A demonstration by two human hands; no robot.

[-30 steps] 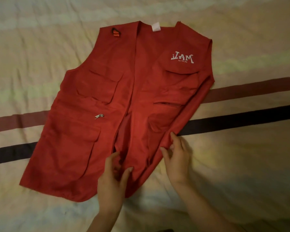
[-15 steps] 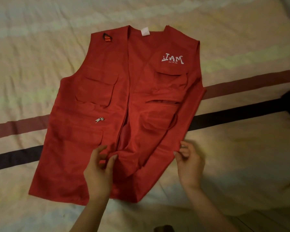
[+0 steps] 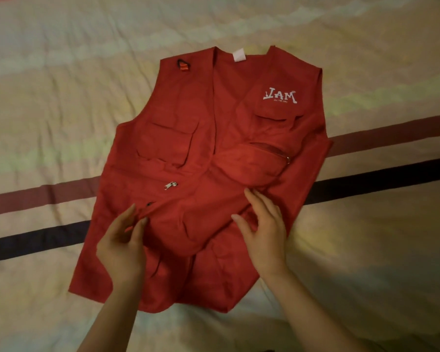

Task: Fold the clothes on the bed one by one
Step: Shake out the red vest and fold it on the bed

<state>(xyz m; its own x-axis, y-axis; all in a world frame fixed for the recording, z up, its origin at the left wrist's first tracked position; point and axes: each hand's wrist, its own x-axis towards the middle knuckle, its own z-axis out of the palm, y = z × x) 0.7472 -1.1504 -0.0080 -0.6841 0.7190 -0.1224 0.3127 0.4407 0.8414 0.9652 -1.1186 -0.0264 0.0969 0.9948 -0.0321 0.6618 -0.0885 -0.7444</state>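
Red vest (image 3: 203, 179) lies front-up on striped bedspread (image 3: 61, 102), collar away from person, right front panel bunched and rucked over lower middle. Step in hand, by my reading — smoothing front panels flat before first fold. Left hand (image 3: 123, 246) pinches fabric near left pocket edge; right hand (image 3: 264, 231) rests on crumpled panel, fingers relaxed, gripping nothing I can make out. Next move likely calls for tugging panel toward right hem. White chest lettering (image 3: 280, 95) reads "JAM" — smaller line beneath illegible. White neck tag (image 3: 239, 55) unreadable.
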